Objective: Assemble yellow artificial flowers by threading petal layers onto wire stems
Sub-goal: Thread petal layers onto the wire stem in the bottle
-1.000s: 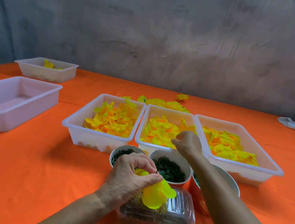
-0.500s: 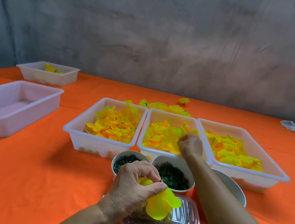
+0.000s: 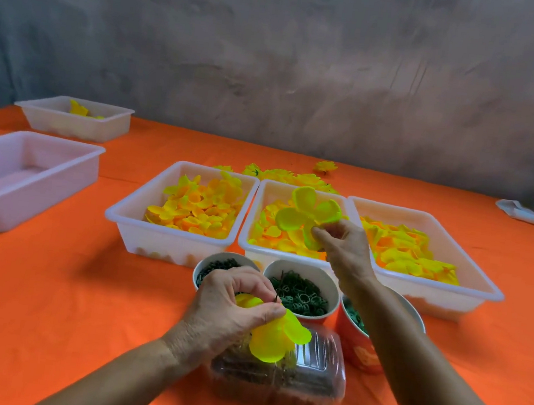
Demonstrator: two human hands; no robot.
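My left hand [image 3: 232,306] pinches a partly built yellow flower [image 3: 276,338] on a thin dark wire stem, low in the middle, above a clear plastic box [image 3: 305,375]. My right hand [image 3: 344,245] pinches a yellow petal layer [image 3: 308,212] with several round lobes, lifted above the middle white tray [image 3: 249,227] of yellow petals. Two more trays of petals flank it, the left tray [image 3: 159,243] and the right tray [image 3: 470,288].
Three cups of small green parts stand before the trays: the left cup [image 3: 214,263], the middle cup [image 3: 301,294] and an orange cup [image 3: 359,345]. Finished flowers [image 3: 282,175] lie behind the trays. A big white tray [image 3: 26,179], a small tray [image 3: 77,121] and a white object [image 3: 520,213] sit on the orange tablecloth.
My right hand has come up out of the middle tray with a petal layer pinched in its fingers. My left hand keeps holding the flower in about the same place.
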